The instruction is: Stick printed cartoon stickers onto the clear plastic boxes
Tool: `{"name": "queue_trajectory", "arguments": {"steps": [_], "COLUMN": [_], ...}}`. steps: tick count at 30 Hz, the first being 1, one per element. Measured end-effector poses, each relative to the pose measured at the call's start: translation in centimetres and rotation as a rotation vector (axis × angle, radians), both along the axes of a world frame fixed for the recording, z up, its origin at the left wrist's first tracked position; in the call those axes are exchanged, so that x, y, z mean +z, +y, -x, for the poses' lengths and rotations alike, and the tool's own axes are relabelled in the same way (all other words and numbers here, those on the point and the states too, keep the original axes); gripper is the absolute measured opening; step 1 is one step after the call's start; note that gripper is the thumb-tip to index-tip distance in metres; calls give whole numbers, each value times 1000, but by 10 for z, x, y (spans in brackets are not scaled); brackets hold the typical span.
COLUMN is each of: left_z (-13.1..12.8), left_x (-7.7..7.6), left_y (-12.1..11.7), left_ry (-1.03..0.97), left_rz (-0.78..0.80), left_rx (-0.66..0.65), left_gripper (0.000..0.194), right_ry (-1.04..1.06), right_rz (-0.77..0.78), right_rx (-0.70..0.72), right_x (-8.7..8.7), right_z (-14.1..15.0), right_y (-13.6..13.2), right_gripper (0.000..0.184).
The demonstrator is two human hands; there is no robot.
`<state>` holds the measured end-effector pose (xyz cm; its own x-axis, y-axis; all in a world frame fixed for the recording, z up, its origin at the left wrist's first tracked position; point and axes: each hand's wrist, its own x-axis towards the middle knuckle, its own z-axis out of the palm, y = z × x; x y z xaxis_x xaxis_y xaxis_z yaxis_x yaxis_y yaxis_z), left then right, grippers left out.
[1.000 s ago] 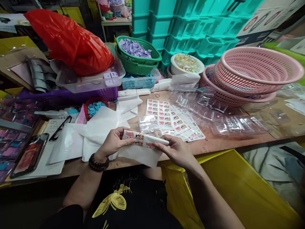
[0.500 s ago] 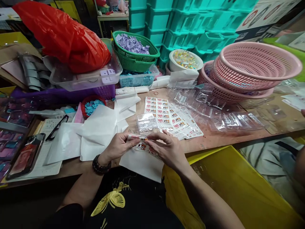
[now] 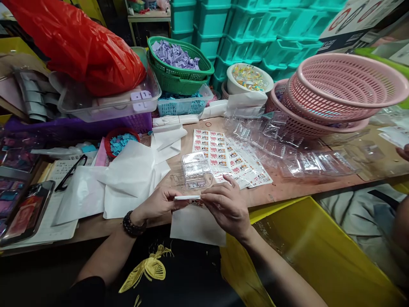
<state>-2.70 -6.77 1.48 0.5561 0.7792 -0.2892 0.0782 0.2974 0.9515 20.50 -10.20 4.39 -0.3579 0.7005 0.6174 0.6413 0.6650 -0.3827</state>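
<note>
My left hand [image 3: 159,204] and my right hand [image 3: 227,205] meet over the table's front edge. Both pinch a small printed sticker strip [image 3: 187,198], now folded flat and seen edge-on, with white backing paper [image 3: 198,224] hanging below it. Just beyond my fingers stands a stack of small clear plastic boxes [image 3: 195,169]. Sheets of printed stickers [image 3: 223,154] lie fanned out behind that stack. A beaded bracelet [image 3: 132,226] is on my left wrist.
Loose white backing papers [image 3: 128,179] lie at left beside a phone [image 3: 27,212] and glasses [image 3: 70,171]. Clear trays [image 3: 287,149] and stacked pink baskets [image 3: 335,98] fill the right. Green basket of purple pieces [image 3: 179,64], red bag [image 3: 76,42], yellow bin [image 3: 319,256] below.
My hands came together and folded the sticker strip from a spread-out length into a narrow flat fold. The view has tilted down slightly.
</note>
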Motion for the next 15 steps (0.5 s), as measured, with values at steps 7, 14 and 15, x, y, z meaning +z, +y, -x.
{"name": "queue_trajectory", "arguments": {"steps": [7,14,15], "left_z": [6,17,17], "left_x": [1,6,7], "left_y": [5,21,24], "left_ry": [34,-37,-40], "left_rz": [-72,-269,-269], "left_rx": [35,124,144], "left_gripper": [37,14,17], "right_ry": [399,732,728], "right_rz": [-24,974,1050], "right_rx": [197,-88,-87], "right_x": [16,18,15], "right_z": [-3,-24,-24], "right_y": [1,73,82], "right_gripper": [25,40,43]}}
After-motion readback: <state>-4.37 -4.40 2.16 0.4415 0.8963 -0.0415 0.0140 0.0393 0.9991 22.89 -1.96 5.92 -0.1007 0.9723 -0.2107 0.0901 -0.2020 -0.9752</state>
